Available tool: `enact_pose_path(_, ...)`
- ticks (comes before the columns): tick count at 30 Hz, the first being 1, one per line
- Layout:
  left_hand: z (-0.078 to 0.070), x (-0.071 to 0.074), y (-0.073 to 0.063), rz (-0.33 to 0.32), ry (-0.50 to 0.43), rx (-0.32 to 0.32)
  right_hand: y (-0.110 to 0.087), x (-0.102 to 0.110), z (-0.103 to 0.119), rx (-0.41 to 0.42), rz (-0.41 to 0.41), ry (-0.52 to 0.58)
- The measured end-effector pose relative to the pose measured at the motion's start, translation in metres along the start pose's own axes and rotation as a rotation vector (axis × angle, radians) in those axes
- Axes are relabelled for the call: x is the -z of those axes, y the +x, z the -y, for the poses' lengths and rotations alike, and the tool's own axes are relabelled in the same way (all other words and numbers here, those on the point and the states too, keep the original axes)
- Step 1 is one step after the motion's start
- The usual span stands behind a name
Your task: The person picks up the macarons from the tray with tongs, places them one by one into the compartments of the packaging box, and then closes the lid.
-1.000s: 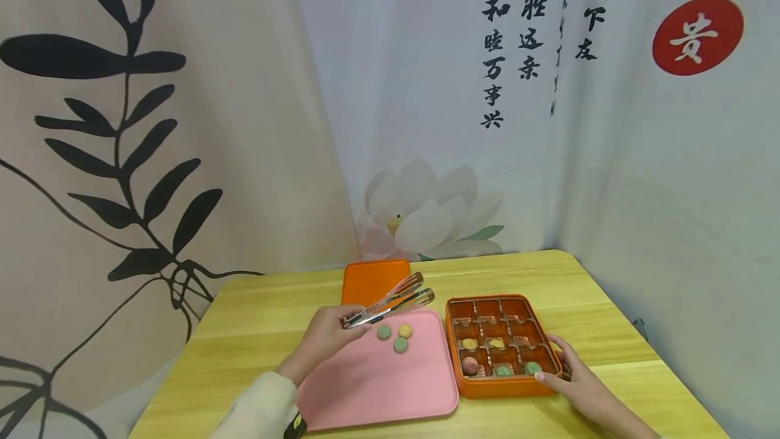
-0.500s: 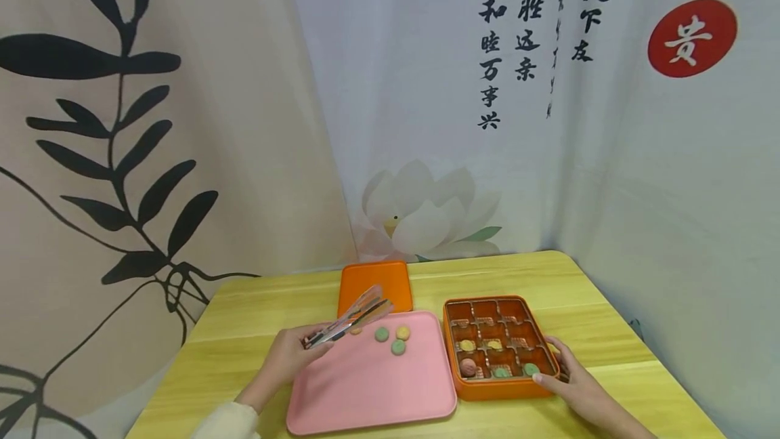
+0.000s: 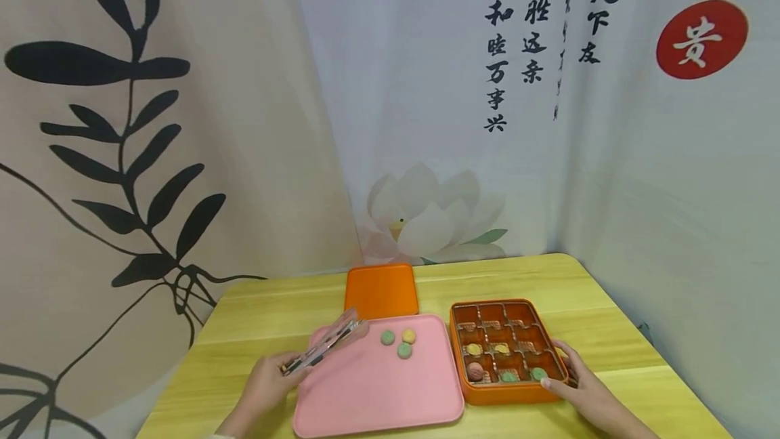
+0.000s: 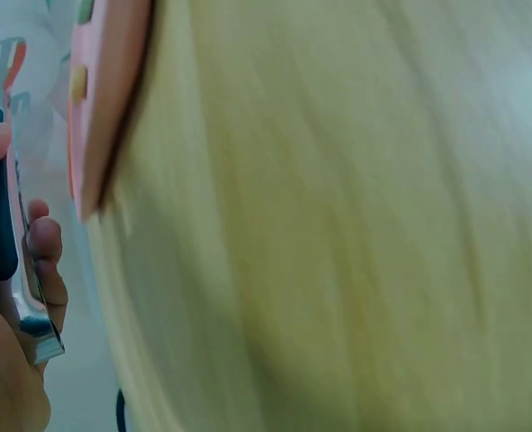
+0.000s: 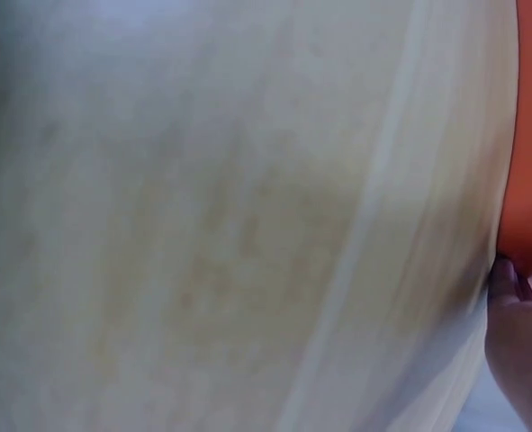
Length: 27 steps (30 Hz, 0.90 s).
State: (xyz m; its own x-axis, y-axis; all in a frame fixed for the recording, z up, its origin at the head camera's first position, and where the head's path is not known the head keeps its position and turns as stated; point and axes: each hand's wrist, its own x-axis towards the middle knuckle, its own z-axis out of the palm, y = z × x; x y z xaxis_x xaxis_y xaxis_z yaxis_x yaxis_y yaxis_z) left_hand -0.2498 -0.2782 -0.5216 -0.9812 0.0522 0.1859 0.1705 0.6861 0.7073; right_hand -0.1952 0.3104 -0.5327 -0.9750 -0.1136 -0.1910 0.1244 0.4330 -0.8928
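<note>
My left hand (image 3: 268, 381) grips a pair of metal food tongs (image 3: 323, 349) with dark handle grips, over the left edge of a pink tray (image 3: 378, 402). Nothing shows between the tongs' tips in the head view. In the left wrist view, thumb and fingers wrap the tongs (image 4: 0, 225). Two green macaron-like sweets (image 3: 405, 350) and a yellow one (image 3: 409, 336) lie near the tray's back. My right hand (image 3: 581, 388) holds the near right corner of an orange box (image 3: 512, 395). Its compartments hold a pink sweet (image 3: 475, 372) and several yellow and green ones.
An orange lid-like panel (image 3: 381, 290) lies behind the tray. Tray and box stand side by side on a wood-grain table (image 3: 256, 303). Printed curtains (image 3: 414, 87) rise behind and to the right of the table.
My left hand has drawn back left and toward me with the tongs, away from above the sweets. The right hand stays on the box corner.
</note>
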Motion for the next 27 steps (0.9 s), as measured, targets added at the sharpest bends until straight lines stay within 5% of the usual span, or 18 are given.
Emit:
enact_pose_path(14,0.018,-0.005,0.004,0.022,0.087,0.018,0.002,0.001,-0.005,-0.007,0.001,0.022)
enact_pose_path(27,0.019,-0.01,0.013,0.044,0.086,-0.016,0.003,0.001,-0.002,-0.004,0.001,0.02)
